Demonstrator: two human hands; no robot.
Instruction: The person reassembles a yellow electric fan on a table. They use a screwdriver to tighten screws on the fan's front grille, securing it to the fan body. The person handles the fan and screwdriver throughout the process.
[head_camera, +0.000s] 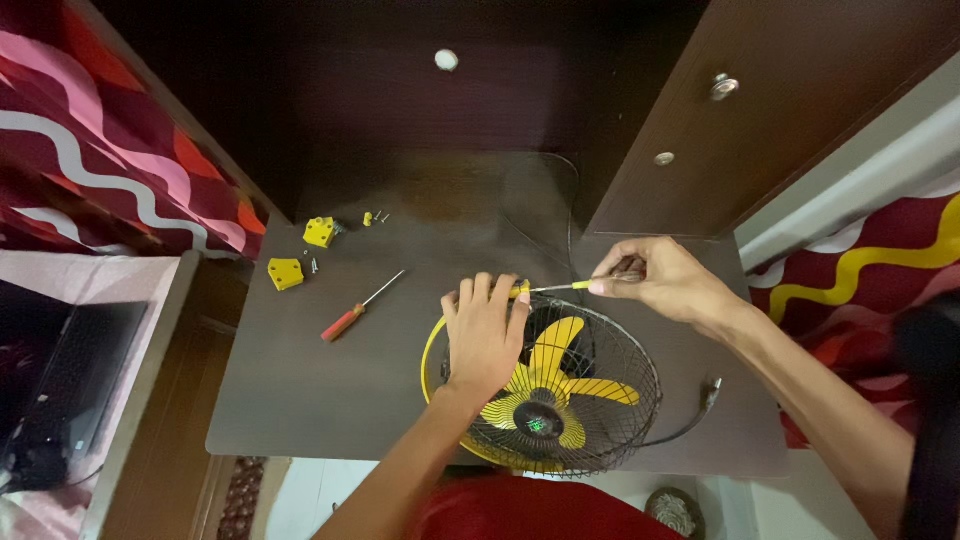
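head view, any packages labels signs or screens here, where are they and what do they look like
Laptop screen: far left on a side surface, a dark rectangle, switched off or too dim to tell.
Small green mark on the fan hub: centre of the yellow-bladed fan, near the left hand; too small to make out.
No packages or signs show.

Fan (545, 395): yellow blades, black wire cage, yellow rim. Screwdriver (358, 309): red handle, silver shaft. Two plastic blocks (302, 252): yellow. Desk (300, 390): dark brown. Fabric (110, 150) at left: red with pink and white wavy stripes. Fabric (870, 260) at right: red, yellow wave.
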